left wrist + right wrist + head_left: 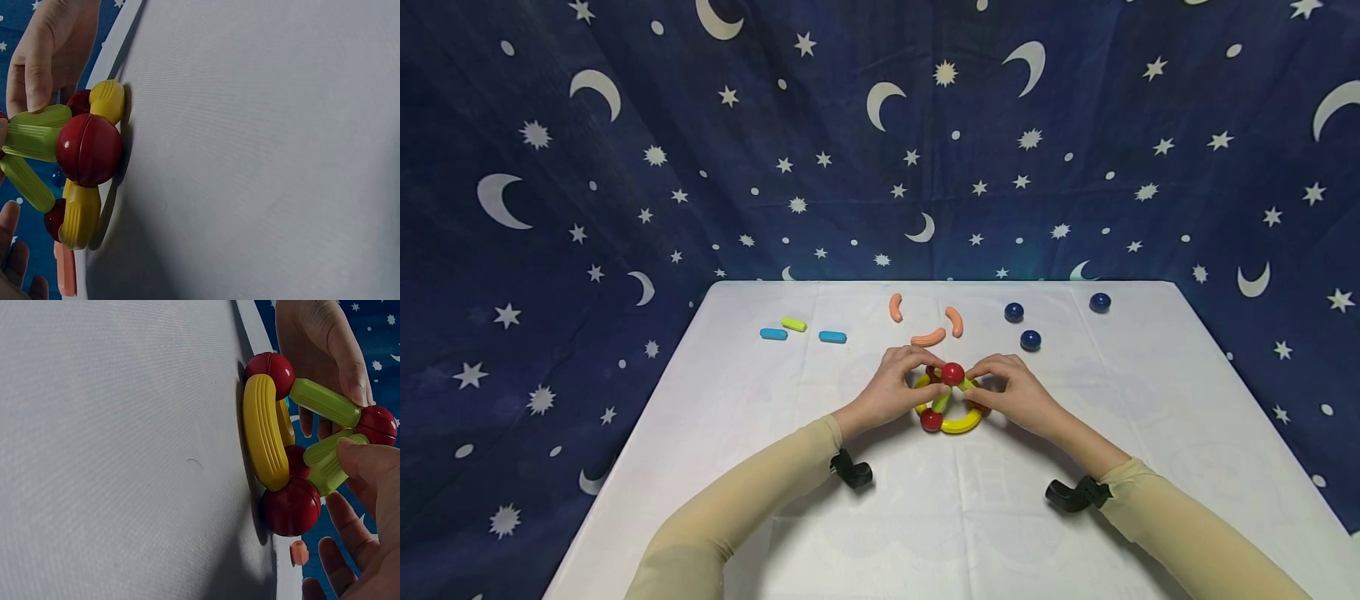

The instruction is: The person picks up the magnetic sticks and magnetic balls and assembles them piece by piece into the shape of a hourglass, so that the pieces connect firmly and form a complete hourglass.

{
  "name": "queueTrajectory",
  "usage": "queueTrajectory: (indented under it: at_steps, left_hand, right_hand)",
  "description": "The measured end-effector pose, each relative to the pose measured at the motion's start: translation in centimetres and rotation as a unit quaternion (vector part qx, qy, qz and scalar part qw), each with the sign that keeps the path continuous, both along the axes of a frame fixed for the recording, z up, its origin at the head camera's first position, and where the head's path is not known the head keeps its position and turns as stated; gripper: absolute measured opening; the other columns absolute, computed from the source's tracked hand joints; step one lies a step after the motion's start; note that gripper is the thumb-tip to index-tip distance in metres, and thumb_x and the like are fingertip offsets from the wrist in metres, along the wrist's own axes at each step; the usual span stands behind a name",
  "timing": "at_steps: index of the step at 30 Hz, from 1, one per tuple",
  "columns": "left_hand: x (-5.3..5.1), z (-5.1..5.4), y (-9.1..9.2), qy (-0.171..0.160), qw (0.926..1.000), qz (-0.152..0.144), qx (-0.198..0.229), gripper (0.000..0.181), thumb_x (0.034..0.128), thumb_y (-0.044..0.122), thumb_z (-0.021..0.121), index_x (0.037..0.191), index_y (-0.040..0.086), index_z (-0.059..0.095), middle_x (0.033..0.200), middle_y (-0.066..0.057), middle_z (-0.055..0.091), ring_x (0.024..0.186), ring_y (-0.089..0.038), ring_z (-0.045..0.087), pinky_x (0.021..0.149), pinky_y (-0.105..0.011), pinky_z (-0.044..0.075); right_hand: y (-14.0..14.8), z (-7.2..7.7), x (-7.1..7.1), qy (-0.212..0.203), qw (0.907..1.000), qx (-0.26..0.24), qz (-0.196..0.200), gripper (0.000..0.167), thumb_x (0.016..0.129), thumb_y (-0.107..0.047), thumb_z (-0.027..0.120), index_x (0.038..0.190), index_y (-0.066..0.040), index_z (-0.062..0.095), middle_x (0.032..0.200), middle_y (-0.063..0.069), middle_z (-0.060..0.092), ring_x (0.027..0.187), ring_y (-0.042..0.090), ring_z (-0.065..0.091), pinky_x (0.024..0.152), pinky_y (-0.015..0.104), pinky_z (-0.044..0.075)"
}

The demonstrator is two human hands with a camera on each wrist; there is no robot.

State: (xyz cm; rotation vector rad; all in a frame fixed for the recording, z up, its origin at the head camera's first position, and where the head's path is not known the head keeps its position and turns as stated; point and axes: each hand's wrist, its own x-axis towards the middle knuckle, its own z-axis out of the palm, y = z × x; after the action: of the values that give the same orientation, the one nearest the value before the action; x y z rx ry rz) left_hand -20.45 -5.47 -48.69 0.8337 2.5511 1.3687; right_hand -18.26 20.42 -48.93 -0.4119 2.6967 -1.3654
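Note:
A small pyramid frame of toy building rods and balls stands on the white table. Its base is a ring of yellow curved rods (pixel 962 422) and red balls (pixel 931 419). From there three light green rods (pixel 30 142) lean inward to a red top ball (pixel 952 373). My left hand (pixel 895 387) pinches a green rod (pixel 325 402) just below the top ball. Opposite it, my right hand (pixel 1015 395) pinches another green rod (pixel 330 474), its thumb pressed on the side. The far fingertips are partly hidden behind the frame.
Behind the frame lie three orange curved rods (pixel 928 337). Two blue rods (pixel 832 337) and a light green rod (pixel 793 324) lie at the back left, and three dark blue balls (pixel 1031 340) at the back right. A star-patterned curtain (pixel 880 167) hangs beyond the table.

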Motion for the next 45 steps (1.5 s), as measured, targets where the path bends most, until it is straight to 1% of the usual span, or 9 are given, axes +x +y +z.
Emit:
queueTrajectory:
  at_steps: [5,11,17,24,29,32,35,40,45]
  left_hand:
    - [0.0,-0.2,0.0,-0.005,1.0000,0.001,0.004,0.034,0.0935,0.044,0.075,0.125,0.033,0.070,0.135,0.013,0.056,0.133,-0.017,0.036,0.106,-0.047,0.038]
    - [0.1,-0.3,-0.1,-0.010,0.9999,0.004,0.013,0.034,0.0935,0.044,0.075,0.125,0.033,0.069,0.136,0.013,0.056,0.132,-0.016,0.037,0.106,-0.047,0.038]
    - [0.0,-0.4,-0.2,-0.023,0.9995,0.012,0.020,0.035,0.0928,0.046,0.075,0.124,0.034,0.069,0.134,0.016,0.057,0.131,-0.015,0.038,0.103,-0.046,0.040]
    - [0.0,-0.4,-0.3,-0.023,0.9995,0.011,0.016,0.038,0.0927,0.046,0.075,0.127,0.033,0.068,0.134,0.016,0.057,0.130,-0.015,0.039,0.102,-0.044,0.042]
    - [0.6,-0.5,-1.0,-0.021,0.9996,0.007,-0.019,0.051,0.0904,0.047,0.077,0.137,0.032,0.062,0.137,0.013,0.055,0.126,-0.017,0.041,0.100,-0.041,0.042]
    - [1.2,-1.0,-1.6,-0.009,0.9985,0.009,-0.054,0.059,0.0887,0.047,0.079,0.140,0.027,0.059,0.138,0.008,0.054,0.124,-0.017,0.044,0.099,-0.038,0.043]
    - [1.9,-1.3,-2.0,0.012,0.9961,0.012,-0.087,0.062,0.0866,0.047,0.081,0.137,0.020,0.059,0.133,0.003,0.054,0.118,-0.018,0.047,0.097,-0.035,0.044]
    - [2.8,-1.4,-2.2,0.038,0.9909,0.013,-0.129,0.053,0.0844,0.047,0.083,0.124,0.018,0.064,0.122,0.002,0.052,0.109,-0.016,0.047,0.092,-0.032,0.043]
    - [2.7,-1.4,-2.3,0.049,0.9887,0.028,-0.139,0.037,0.0890,0.038,0.081,0.118,0.019,0.068,0.115,0.003,0.057,0.100,-0.015,0.047,0.084,-0.030,0.042]
  right_hand:
    - [-0.1,0.0,0.0,-0.007,1.0000,0.000,-0.004,0.023,0.089,-0.034,0.082,0.109,-0.025,0.076,0.122,-0.002,0.066,0.125,0.025,0.044,0.105,0.060,0.035]
    - [-0.3,0.0,-0.1,-0.002,1.0000,0.000,0.001,0.025,0.088,-0.039,0.082,0.109,-0.026,0.076,0.120,-0.005,0.066,0.123,0.025,0.045,0.103,0.059,0.037]
    - [-0.6,0.1,-0.2,0.004,1.0000,0.001,0.007,0.022,0.089,-0.036,0.082,0.107,-0.026,0.076,0.117,-0.006,0.067,0.121,0.025,0.046,0.102,0.057,0.037]
    - [-0.6,0.1,-0.3,-0.003,1.0000,0.008,0.005,0.022,0.089,-0.034,0.082,0.108,-0.024,0.076,0.116,-0.005,0.068,0.120,0.026,0.046,0.101,0.057,0.037]
    - [0.0,-0.4,-0.2,-0.001,0.9995,0.029,0.013,0.023,0.089,-0.032,0.082,0.109,-0.023,0.076,0.113,-0.005,0.067,0.112,0.025,0.048,0.093,0.048,0.040]
    - [0.6,-0.7,-0.1,-0.003,0.9992,0.039,0.009,0.025,0.088,-0.034,0.082,0.110,-0.024,0.076,0.112,-0.005,0.067,0.111,0.024,0.049,0.091,0.045,0.040]
    - [1.2,-1.0,0.1,-0.007,0.9988,0.049,0.000,0.027,0.087,-0.039,0.083,0.110,-0.025,0.076,0.112,-0.006,0.066,0.111,0.023,0.050,0.092,0.045,0.041]
    - [1.7,-1.2,0.2,-0.016,0.9984,0.053,0.000,0.031,0.087,-0.042,0.082,0.111,-0.025,0.076,0.111,-0.006,0.067,0.110,0.023,0.050,0.092,0.044,0.042]
    - [1.7,-1.3,0.4,-0.014,0.9983,0.057,0.005,0.030,0.086,-0.041,0.083,0.111,-0.024,0.076,0.107,-0.007,0.067,0.105,0.021,0.050,0.087,0.041,0.043]
